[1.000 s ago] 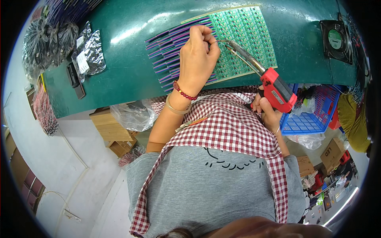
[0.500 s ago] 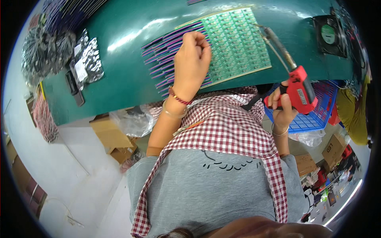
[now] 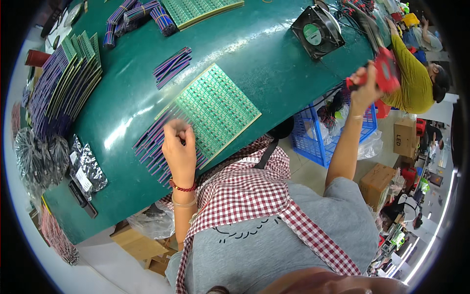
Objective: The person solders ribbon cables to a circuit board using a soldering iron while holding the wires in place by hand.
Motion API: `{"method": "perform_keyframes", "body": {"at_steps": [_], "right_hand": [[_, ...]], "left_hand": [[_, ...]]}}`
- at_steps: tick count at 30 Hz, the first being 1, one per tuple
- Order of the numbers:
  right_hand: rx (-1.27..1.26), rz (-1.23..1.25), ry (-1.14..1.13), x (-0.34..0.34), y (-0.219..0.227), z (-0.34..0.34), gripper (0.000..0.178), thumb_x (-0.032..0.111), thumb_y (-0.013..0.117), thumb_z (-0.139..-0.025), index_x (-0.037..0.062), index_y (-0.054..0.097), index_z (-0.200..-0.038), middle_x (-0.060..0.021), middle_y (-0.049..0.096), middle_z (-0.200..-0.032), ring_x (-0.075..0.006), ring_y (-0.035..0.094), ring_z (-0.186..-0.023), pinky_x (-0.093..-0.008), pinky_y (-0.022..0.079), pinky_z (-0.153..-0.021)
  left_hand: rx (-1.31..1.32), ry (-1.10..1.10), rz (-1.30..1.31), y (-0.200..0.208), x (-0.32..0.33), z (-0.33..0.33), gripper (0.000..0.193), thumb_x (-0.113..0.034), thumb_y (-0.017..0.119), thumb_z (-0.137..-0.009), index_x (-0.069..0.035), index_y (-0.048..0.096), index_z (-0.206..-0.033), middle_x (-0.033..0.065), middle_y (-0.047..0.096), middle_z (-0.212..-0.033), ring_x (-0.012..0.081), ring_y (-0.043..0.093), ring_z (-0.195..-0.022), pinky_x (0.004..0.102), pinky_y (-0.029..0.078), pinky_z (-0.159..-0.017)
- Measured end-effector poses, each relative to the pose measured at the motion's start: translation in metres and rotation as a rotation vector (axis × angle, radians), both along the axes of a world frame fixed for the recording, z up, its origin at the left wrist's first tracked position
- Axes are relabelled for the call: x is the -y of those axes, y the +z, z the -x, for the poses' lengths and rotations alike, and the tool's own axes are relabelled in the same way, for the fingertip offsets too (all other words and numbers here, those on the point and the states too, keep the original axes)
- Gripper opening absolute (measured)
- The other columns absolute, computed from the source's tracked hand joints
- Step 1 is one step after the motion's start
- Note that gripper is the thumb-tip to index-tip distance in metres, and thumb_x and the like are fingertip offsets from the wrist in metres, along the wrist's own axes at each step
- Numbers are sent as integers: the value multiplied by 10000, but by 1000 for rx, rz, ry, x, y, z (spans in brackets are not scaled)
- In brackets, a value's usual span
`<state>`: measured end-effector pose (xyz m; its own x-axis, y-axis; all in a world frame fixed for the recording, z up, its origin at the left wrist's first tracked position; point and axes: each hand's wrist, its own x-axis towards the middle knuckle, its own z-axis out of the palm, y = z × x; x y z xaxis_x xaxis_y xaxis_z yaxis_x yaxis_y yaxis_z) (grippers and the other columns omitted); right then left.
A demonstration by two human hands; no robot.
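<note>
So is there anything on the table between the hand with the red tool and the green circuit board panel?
Nothing visible. The right hand holds the red tool raised off the table edge; only bare green tabletop lies between it and the panel.

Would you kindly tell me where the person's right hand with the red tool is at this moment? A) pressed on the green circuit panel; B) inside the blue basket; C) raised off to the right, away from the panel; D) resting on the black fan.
C: the right hand holds the red tool up beyond the table's edge, well clear of the green circuit panel, where the left hand rests.
</note>
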<state>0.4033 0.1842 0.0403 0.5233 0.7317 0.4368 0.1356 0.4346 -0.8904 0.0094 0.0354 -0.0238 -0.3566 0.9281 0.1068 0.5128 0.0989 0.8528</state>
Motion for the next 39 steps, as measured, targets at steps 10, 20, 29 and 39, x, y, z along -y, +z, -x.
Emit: {"method": "perform_keyframes", "body": {"at_steps": [10,20,29,39], "right_hand": [[23,275,-81,-26,-11,-5,208,175,635,-902,-18,607,-974,-39,550,-600,-91,479,-425,-243,392,-392],[-211,65,193,60,6,74,288,134,568,-920,-41,508,-1140,-88,561,-678,-111,473,-448,-277,438,-446],[-207,134,352,79,2,112,303,167,558,-919,-45,509,-1129,-93,549,-675,-116,455,-435,-277,437,-443],[-209,112,542,78,-5,115,324,205,478,-964,-38,497,-1177,-110,550,-731,-116,458,-496,-271,432,-495]], "left_hand": [[164,98,-34,-8,7,2,185,7,628,-865,8,563,-1039,89,620,-853,114,572,-675,249,477,-619],[-288,-117,-14,5,-2,0,159,17,642,-763,9,538,-884,141,517,-915,332,492,-909,431,403,-807],[-345,-64,4,2,4,4,82,6,580,-795,17,532,-861,156,508,-875,355,494,-867,433,408,-780],[-230,-2,-146,-10,-16,9,80,14,633,-764,-2,584,-826,107,584,-767,245,580,-697,334,482,-633]]}}
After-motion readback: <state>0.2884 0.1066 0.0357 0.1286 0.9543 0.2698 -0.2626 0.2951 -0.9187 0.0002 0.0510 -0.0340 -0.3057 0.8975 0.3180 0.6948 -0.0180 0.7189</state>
